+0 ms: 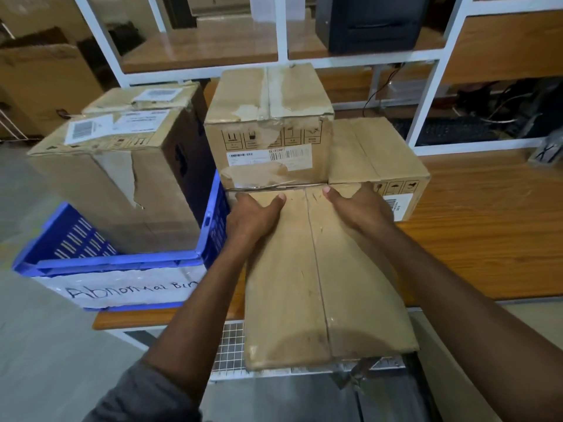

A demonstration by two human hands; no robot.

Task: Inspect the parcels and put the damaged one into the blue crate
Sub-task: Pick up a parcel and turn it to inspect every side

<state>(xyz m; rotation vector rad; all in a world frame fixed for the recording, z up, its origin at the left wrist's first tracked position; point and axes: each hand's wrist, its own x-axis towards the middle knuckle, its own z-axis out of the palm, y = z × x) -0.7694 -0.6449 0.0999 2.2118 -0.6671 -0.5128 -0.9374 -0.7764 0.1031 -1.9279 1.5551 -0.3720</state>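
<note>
Gripping the near parcel (320, 269) by its far end, the left hand (254, 216) and right hand (361, 208) lay their thumbs flat on its top face. Their fingers curl down over its sides, mostly out of sight, and neither hand has hold of anything else. This parcel lies at the near edge of the desk (487, 233) and juts out past it toward the person. Its top shows a taped seam and light scuffs, with no tear that I can make out. The blue crate (122, 263), labelled "Abnormal Bin", sits at the desk's left end, overhanging the edge, and a torn parcel (122, 190) already stands inside it. Toward the desk's far edge stand a labelled parcel (268, 126) with peeled tape and a crumpled lower edge, and a low parcel (377, 156) just beside it on the right. By my reading one damaged parcel is binned, the near one is under inspection, and the two behind are left to check
</note>
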